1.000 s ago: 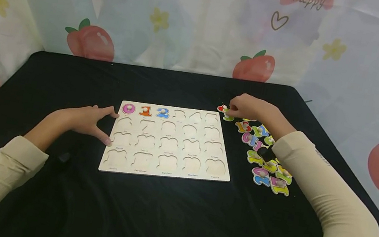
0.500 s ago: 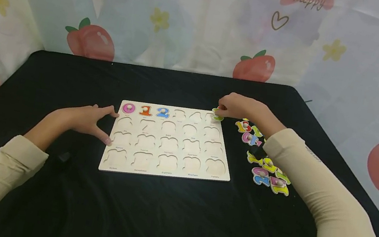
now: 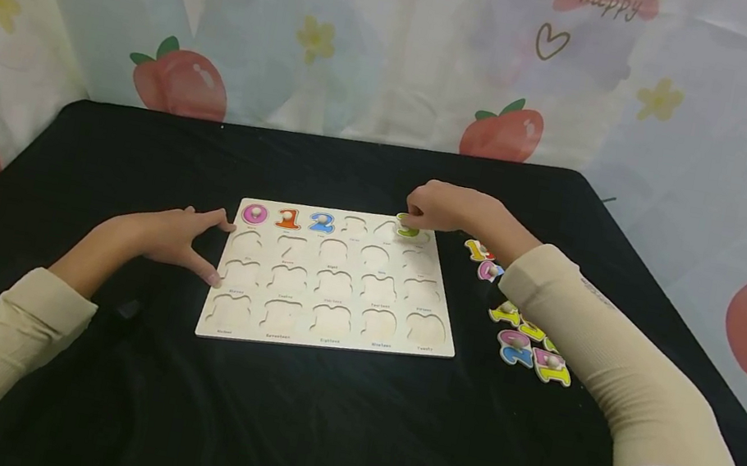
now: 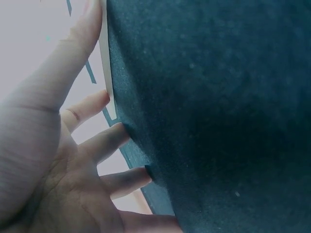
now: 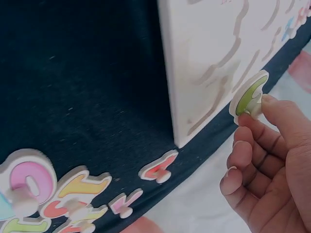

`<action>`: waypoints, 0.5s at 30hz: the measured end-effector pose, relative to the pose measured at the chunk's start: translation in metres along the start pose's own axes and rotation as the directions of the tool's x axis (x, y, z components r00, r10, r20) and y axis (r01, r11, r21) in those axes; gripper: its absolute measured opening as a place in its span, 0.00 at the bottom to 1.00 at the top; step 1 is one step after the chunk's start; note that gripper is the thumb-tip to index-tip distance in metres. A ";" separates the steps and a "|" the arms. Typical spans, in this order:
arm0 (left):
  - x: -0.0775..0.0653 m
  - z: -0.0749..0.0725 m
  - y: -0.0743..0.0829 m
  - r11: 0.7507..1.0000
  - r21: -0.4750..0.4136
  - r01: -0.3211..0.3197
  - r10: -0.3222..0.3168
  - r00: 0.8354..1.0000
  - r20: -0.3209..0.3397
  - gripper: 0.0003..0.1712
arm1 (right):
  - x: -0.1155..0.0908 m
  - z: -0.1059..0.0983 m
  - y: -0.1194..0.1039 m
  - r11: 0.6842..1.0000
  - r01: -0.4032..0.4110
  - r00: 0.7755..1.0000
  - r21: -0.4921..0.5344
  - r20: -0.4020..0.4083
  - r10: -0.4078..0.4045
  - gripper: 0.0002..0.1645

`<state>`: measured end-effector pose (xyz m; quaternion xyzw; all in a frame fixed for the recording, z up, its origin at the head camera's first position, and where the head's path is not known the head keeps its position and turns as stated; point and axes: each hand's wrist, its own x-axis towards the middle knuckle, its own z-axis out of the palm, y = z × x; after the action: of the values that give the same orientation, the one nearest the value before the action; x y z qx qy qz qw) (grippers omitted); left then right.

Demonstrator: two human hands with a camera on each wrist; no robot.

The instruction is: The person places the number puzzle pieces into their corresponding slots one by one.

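Observation:
A wooden number puzzle board lies on the black-covered table. Its top row holds a pink 0, an orange 1 and a blue 2; the other recesses show bare wood. My left hand touches the board's left edge with thumb and index finger spread, as its fingers also show in the left wrist view. Above the right part of the top row, my right hand pinches a green number 3 piece. The right wrist view shows that piece tilted, its knob between thumb and finger.
Several coloured number pieces with knobs lie right of the board, partly hidden under the right forearm. A red piece lies near the board's corner in the right wrist view. A printed cloth hangs behind the table.
My right hand has carried the green 3 leftward from the loose pieces, past the board's right corner, to above its top row. My left hand stays at the board's left edge.

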<state>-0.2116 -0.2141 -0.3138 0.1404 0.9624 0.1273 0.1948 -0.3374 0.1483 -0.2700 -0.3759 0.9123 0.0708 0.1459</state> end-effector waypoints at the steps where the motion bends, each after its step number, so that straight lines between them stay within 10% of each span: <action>1: 0.000 0.000 0.000 1.000 0.001 0.000 0.000 1.000 0.000 0.58 | 0.001 -0.001 -0.001 1.000 0.001 1.000 0.001 0.004 -0.001 0.16; 15: 0.000 0.000 0.001 1.000 0.006 0.006 -0.006 1.000 0.007 0.59 | 0.022 0.001 -0.015 1.000 0.003 0.999 -0.019 0.054 -0.002 0.21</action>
<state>-0.2112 -0.2130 -0.3133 0.1384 0.9625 0.1233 0.1982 -0.3413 0.1234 -0.2782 -0.3763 0.9069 0.0893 0.1669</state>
